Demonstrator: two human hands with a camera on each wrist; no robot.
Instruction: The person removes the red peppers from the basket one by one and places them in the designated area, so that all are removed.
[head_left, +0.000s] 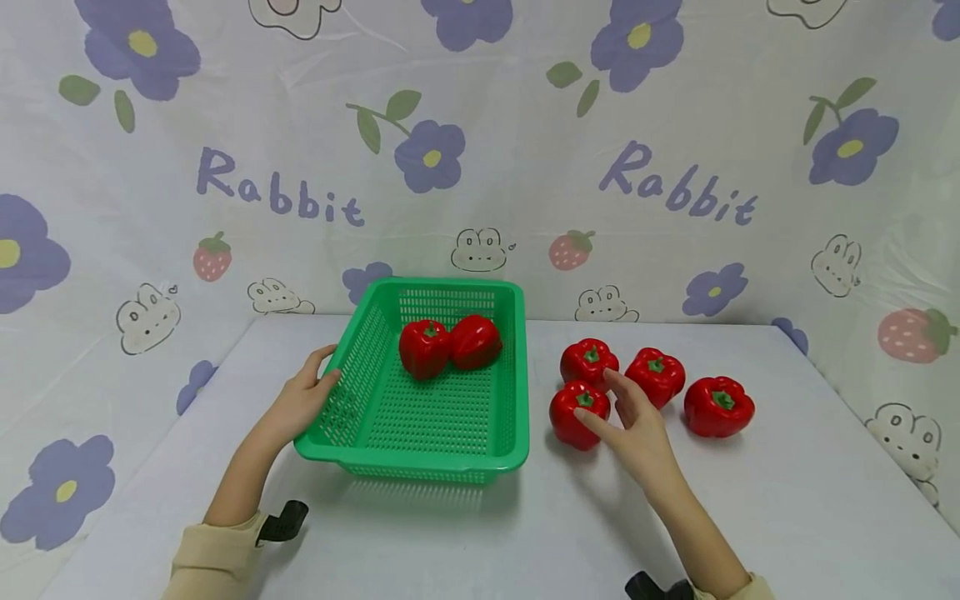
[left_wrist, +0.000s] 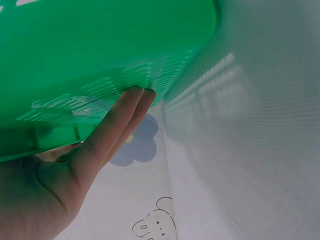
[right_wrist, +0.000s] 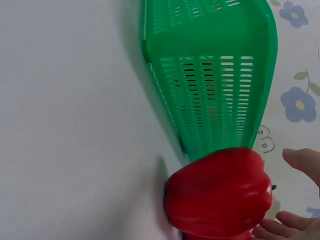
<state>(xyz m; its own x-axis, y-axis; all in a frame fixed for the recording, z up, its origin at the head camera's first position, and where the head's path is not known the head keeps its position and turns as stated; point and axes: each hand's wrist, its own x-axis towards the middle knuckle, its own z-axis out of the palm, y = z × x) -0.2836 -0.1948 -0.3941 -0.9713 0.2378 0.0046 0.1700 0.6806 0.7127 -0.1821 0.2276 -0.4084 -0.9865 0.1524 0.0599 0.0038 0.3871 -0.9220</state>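
A green plastic basket (head_left: 427, 425) with slotted walls holds two red bell peppers (head_left: 424, 354) near its back. My left hand (head_left: 296, 406) grips the basket's left side, thumb at the rim, while its fingers (left_wrist: 112, 125) lie along the outer wall. To the right of the basket, my right hand (head_left: 641, 437) reaches over the nearest red bell pepper (head_left: 567, 423) with thumb and fingers spread. In the right wrist view a gap shows between the thumb (right_wrist: 304, 162) and that pepper, and the other fingertips are close by its stem end.
Just behind the nearest pepper sits another bell pepper (head_left: 583, 360). Two more peppers, one by the right hand's fingers (head_left: 660, 371) and one farther right (head_left: 718, 408), stand on the white table (head_left: 465, 550). A printed curtain (head_left: 510, 183) hangs behind the table.
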